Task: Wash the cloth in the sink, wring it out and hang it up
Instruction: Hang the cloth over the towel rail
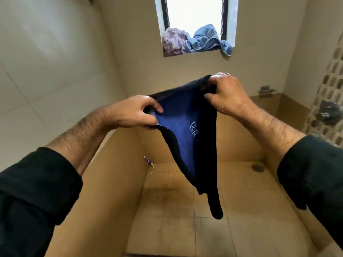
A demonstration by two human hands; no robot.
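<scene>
Fingers of left hand (133, 113) & right hand (225, 93) pinch top corners of the dark blue terry cloth (187, 130), hanging (lettering visible) above beige tiled basin floor (232, 210); cream wall tiles (46, 62), window (194, 15).

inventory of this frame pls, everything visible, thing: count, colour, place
cloth: 1, dark blue with black edges and pale lettering, held up mid-frame, its tail hanging down
window: 1, bright, dark frame, top centre of the far wall
towels on sill: 2, lilac on the left, light blue on the right, bunched
razor: 1, purple and white, against the beige wall at floor level
floor drain: 1, metal, far right corner of the floor
tap valve: 1, chrome, right wall
soap holder: 1, metal, on the ledge below the window wall
left hand: grip pinches the cloth's left corner
right hand: grip pinches the right corner
sleeves: 2, dark
</scene>
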